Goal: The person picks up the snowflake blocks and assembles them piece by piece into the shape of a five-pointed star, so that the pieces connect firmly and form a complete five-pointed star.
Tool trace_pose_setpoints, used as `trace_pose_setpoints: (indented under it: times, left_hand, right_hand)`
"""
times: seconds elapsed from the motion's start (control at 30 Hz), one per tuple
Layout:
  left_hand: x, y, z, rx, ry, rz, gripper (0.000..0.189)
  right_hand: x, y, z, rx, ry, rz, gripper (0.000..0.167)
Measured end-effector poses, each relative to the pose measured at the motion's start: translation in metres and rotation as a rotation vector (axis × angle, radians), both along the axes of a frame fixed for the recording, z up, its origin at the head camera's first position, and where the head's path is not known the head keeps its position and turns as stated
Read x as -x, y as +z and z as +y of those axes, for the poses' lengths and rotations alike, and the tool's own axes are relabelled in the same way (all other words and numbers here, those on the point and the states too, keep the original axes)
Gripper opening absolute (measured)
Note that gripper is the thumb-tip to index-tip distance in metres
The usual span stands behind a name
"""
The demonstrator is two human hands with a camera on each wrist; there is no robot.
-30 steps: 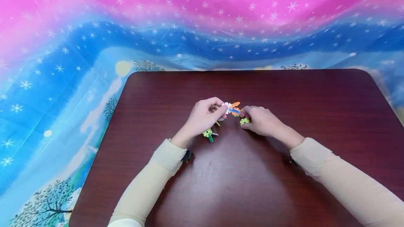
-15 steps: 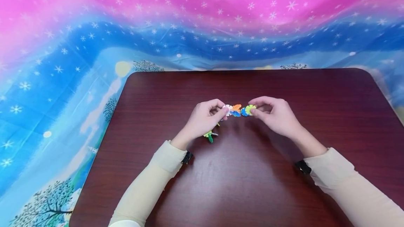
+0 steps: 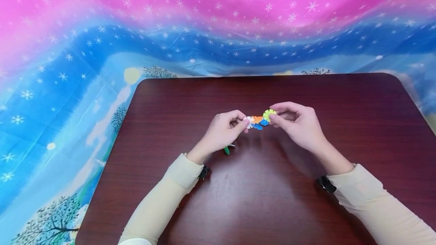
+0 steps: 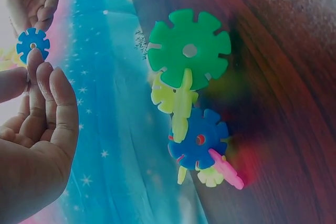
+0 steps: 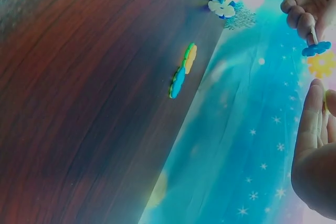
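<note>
My left hand (image 3: 225,129) pinches a white notched snowflake disc (image 3: 249,122) between thumb and fingers. Joined to that disc are an orange disc (image 3: 257,119) and a blue one slotted in edgewise. Facing it, my right hand (image 3: 301,126) pinches a yellow-green disc (image 3: 269,114), with a second blue disc (image 3: 264,122) at its lower edge, right against the orange and blue pieces. Both hands are raised over the table. From the right wrist, the blue disc (image 5: 315,49) and the orange disc (image 5: 321,66) show between the two hands.
On the dark wooden table (image 3: 265,192), a green piece (image 3: 226,150) shows below my left hand. The left wrist view has a cluster with a large green disc (image 4: 190,51). Toward the right wrist view's top lie a small blue-green-orange cluster (image 5: 178,81) and another cluster (image 5: 223,8).
My right hand has risen and turned, bringing the yellow-green and blue discs up against the left-hand group. My left hand has shifted slightly right, hiding more of the pieces beneath it.
</note>
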State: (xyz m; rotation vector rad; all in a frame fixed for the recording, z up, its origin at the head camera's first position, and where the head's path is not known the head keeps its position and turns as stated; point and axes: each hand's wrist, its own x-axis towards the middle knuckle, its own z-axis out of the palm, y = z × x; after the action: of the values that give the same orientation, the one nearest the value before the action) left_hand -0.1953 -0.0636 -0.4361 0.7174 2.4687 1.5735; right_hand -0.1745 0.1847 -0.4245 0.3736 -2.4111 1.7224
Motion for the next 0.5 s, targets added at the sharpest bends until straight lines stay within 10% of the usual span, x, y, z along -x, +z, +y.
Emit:
trace_pose_setpoints:
  times: [0.5]
  left_hand:
    - [-0.0008,0.0008,0.0011,0.032,-0.010,0.032,0.011]
  right_hand:
    - [0.0005,-0.0020,-0.0044,-0.010,0.031,-0.028,0.021]
